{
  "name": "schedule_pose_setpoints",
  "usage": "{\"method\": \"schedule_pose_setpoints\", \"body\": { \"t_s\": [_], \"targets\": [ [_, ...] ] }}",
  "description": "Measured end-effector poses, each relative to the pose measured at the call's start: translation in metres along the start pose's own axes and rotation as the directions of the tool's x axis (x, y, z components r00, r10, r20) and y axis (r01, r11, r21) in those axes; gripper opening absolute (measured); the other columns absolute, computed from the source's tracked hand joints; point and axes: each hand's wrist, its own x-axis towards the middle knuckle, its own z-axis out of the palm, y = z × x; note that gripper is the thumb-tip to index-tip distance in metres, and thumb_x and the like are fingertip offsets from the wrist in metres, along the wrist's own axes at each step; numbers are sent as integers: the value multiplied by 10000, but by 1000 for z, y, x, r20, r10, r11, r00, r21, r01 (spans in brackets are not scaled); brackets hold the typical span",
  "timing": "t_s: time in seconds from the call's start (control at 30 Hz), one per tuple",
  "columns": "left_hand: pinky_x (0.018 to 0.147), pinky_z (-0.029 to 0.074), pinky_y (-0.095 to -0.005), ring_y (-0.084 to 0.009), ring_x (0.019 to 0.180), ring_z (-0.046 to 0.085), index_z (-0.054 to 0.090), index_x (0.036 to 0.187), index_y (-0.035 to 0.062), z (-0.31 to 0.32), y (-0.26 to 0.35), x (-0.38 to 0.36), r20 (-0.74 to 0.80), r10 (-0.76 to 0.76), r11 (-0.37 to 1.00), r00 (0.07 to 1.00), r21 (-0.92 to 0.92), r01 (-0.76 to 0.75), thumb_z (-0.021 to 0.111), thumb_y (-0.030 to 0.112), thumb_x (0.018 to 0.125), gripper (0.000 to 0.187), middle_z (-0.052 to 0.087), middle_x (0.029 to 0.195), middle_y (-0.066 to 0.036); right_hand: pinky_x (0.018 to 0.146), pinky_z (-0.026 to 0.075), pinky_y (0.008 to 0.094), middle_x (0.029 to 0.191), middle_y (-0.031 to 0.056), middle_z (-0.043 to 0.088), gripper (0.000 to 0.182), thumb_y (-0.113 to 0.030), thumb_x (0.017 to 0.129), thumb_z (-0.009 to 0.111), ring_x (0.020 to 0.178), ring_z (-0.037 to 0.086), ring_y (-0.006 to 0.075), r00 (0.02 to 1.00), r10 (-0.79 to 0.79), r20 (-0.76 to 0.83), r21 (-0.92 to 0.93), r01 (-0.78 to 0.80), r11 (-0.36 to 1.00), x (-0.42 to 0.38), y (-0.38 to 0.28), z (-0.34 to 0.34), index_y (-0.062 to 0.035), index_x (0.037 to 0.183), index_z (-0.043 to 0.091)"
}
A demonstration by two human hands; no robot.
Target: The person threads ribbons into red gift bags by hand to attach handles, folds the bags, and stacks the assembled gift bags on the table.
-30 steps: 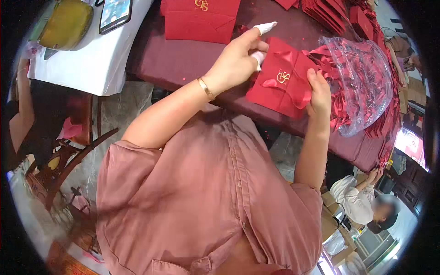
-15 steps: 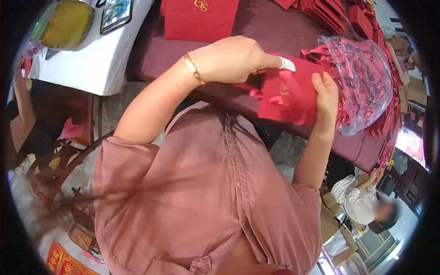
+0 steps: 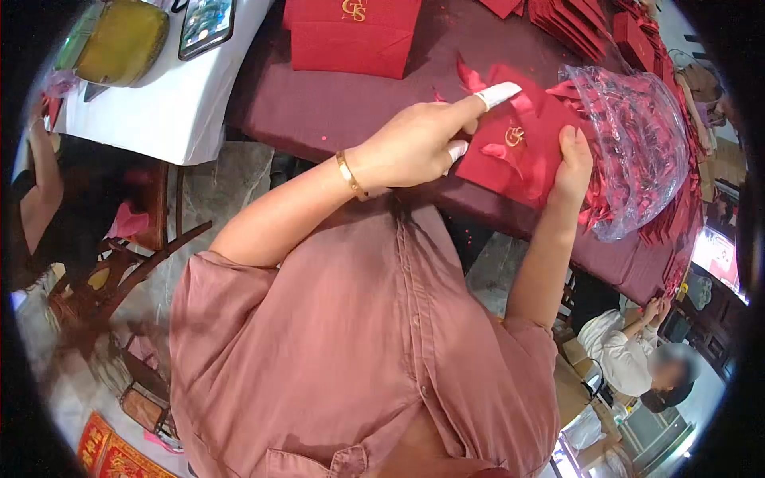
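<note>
A small red paper bag (image 3: 496,155) with a gold emblem and a red ribbon (image 3: 504,153) on its front lies tilted at the table's near edge. My right hand (image 3: 572,163) grips its right side, thumb on top and the other fingers hidden behind. White covers wrap the index finger and thumb of my left hand (image 3: 426,135), which has a gold bracelet at its wrist. That index finger is stretched over the bag's upper part, beside the ribbon; the thumb stays apart near the bag's left edge. Nothing shows between them.
A clear plastic bag of red ribbons (image 3: 637,151) sits right of my hands. A larger red gift bag (image 3: 351,44) stands farther back, with stacked red bags (image 3: 566,28) behind. A phone (image 3: 207,28) lies on the white table (image 3: 143,119). Another person (image 3: 625,350) is at right.
My left hand has drawn back and its index finger now points out straight, thumb apart. The bag's emblem shows more fully. My right hand keeps its hold.
</note>
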Motion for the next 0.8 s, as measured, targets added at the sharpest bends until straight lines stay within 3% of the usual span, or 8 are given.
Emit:
{"method": "schedule_pose_setpoints", "body": {
  "t_s": [0.13,0.2,0.27,0.37,0.5,0.63,0.73,0.8],
  "targets": [
    [674,487,-286,-110,733,541,246,1521,206,-9,7,1,167,-178,893,970,-386,230,579,-87,817,832,621,841,-33,694,423,216,893,-15,624,149,-161,974,548,777,529,49,994,-106,-30,-190,98,977,-7,-3,8,-29,981,618],
    [677,484,-280,-111,727,536,244,1523,212,-7,1,4,185,-163,927,969,-307,215,574,-91,819,835,607,825,-27,675,412,213,876,-24,614,139,-157,972,551,761,513,41,991,-134,-18,-207,128,970,-7,-2,5,-36,972,619],
    [683,472,-270,-115,701,511,224,1531,244,-8,0,6,232,-157,952,960,-224,210,589,-91,800,883,559,785,-16,823,480,249,1047,53,656,222,-154,978,543,915,614,121,991,-129,38,-271,134,953,-1,6,-12,6,1118,605],
    [678,460,-268,-117,675,489,213,1534,260,-16,5,6,367,-158,916,917,-293,274,614,-82,779,921,540,764,-25,720,430,215,921,-25,629,144,-156,972,551,812,544,50,999,-22,28,-154,26,988,-9,-3,0,-33,997,624],
    [650,444,-266,-106,655,450,202,1537,259,-10,4,6,336,-51,961,941,-241,138,616,-77,761,941,515,753,-11,762,447,220,966,-11,640,168,-153,973,545,854,571,64,998,66,-15,-67,-67,996,-11,1,1,-23,1046,625],
    [651,466,-323,-161,646,524,238,1526,243,-6,7,7,276,-139,942,951,-260,213,609,-84,737,932,549,727,-48,787,461,232,997,6,645,192,-144,975,539,871,585,82,998,18,66,-44,-15,999,-11,4,4,-12,1089,618],
    [656,494,-454,-348,751,638,338,1456,139,4,-2,1,130,149,925,980,331,-185,567,-4,756,751,638,777,-166,793,462,235,1006,12,646,189,-136,974,541,874,583,84,997,-53,57,-136,60,989,-13,-1,0,-8,1092,616],
    [653,496,-450,-346,744,637,343,1455,146,1,-5,-1,184,130,876,974,439,-200,574,2,757,749,639,778,-158,791,460,234,1012,14,645,179,-119,970,549,871,574,78,994,-84,67,-229,98,969,-11,-6,-11,-7,1095,611]
  ]
}}
